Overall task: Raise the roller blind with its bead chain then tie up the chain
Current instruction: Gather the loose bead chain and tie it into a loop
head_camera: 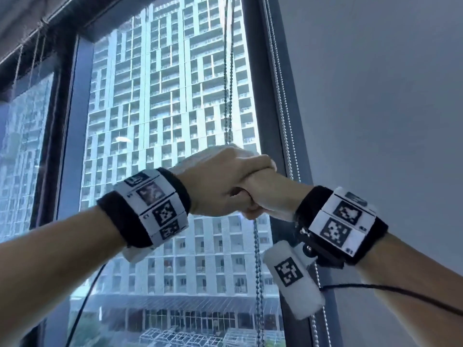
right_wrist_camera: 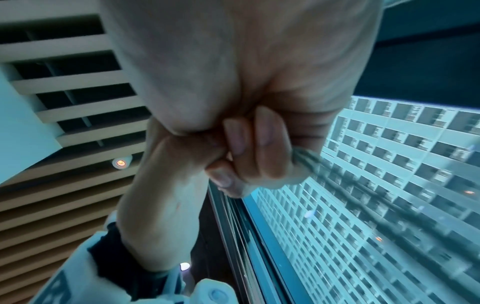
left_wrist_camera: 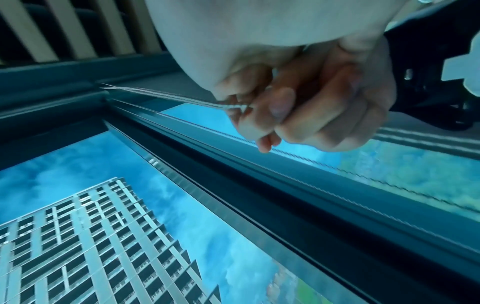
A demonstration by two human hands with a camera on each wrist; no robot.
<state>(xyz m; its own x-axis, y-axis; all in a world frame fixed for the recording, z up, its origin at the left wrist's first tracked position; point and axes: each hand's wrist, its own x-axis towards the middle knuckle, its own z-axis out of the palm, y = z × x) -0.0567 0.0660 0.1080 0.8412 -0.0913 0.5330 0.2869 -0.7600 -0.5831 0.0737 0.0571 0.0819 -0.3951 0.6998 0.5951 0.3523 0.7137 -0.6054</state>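
The grey bead chain (head_camera: 228,96) hangs in front of the window glass and runs down into my two hands, which are pressed together at mid height. My left hand (head_camera: 225,176) lies on top with its fingers curled over the chain. My right hand (head_camera: 265,194) sits just under and behind it as a fist around the same chain. The chain carries on downward below the hands. In the left wrist view the chain (left_wrist_camera: 182,98) enters the curled fingers. In the right wrist view several bunched strands (right_wrist_camera: 306,160) stick out beside my right fingers (right_wrist_camera: 246,144). The dark roller blind (head_camera: 37,11) is gathered high at the top left.
A second, white bead chain (head_camera: 283,108) hangs along the dark window frame (head_camera: 270,121) just right of my hands. A plain grey wall (head_camera: 375,96) stands to the right. Tower blocks show through the glass (head_camera: 162,108). Thin black cables trail from both wristbands.
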